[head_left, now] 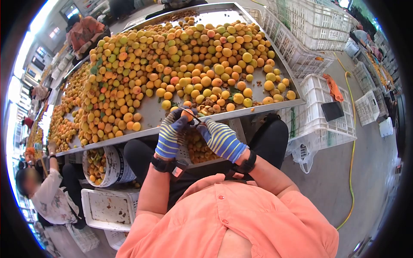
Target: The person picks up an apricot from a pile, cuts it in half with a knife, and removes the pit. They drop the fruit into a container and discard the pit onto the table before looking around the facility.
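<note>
Left hand (171, 132) grips a fruit (186, 115), likely soft, best cupped round; right hand (221, 138), four o'clock, pinches dark tool (196, 118)

I've got fruit (172, 56) piled on table (151, 112) ahead; bucket (113, 163) w/ more in it, below its near edge, L; tub (88, 215) nearer cam; crates (312, 26) R of table; hose (352, 150) further R on floor (331, 159).

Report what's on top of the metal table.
The metal table bears heaped yellow-orange fruit with some green leaves among it. Bare metal shows in places; whatever lies beneath the heaps is covered and cannot be seen.
</note>
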`<move>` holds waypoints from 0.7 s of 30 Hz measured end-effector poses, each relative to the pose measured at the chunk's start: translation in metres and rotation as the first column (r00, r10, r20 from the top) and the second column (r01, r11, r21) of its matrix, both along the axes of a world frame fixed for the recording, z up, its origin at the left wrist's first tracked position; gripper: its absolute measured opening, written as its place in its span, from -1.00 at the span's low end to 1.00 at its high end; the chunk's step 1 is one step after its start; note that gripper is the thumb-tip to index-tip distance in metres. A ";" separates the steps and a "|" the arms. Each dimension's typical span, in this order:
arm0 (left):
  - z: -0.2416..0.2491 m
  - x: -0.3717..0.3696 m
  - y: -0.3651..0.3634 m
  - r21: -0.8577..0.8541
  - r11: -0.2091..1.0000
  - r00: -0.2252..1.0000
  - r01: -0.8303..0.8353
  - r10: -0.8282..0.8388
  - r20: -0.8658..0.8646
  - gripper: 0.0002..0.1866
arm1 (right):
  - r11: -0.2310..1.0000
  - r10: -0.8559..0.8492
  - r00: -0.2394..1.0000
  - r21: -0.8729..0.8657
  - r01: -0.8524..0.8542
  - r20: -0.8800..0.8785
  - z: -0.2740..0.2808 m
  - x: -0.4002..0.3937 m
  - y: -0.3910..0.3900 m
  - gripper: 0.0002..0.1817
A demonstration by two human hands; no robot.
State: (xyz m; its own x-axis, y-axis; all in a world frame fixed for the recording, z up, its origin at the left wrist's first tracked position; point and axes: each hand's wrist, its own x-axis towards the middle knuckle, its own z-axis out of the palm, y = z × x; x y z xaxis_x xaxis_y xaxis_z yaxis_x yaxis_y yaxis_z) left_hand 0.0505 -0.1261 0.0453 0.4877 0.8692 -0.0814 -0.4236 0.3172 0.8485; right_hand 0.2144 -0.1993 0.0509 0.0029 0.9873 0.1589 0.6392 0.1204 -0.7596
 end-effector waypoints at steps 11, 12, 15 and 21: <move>-0.015 0.011 -0.005 -0.200 0.979 0.993 -0.033 0.055 0.107 -0.58 | 0.999 -0.044 0.998 0.019 0.043 0.036 -0.020 -0.006 0.006 -0.66; -0.012 0.015 -0.009 -0.311 0.950 0.970 0.022 0.055 0.236 -0.54 | 0.998 -0.066 0.997 0.002 0.066 0.049 -0.018 -0.009 0.007 -0.66; -0.013 0.020 -0.013 -0.342 0.938 0.945 0.061 0.056 0.323 -0.46 | 0.998 -0.055 0.994 -0.034 0.059 0.097 -0.025 -0.013 0.008 -0.65; -0.028 0.015 0.000 -0.137 0.990 0.982 -0.032 0.056 0.179 -0.57 | 0.994 0.011 0.991 -0.106 0.003 0.131 -0.016 -0.003 0.003 -0.69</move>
State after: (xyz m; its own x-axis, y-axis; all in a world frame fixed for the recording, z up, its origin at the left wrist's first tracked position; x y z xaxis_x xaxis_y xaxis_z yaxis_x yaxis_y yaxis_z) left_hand 0.0658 -0.1263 0.0177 0.4663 0.8776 -0.1111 -0.5832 0.3995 0.7073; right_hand 0.2109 -0.1959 0.0353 -0.0155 0.9985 0.0526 0.7340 0.0471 -0.6775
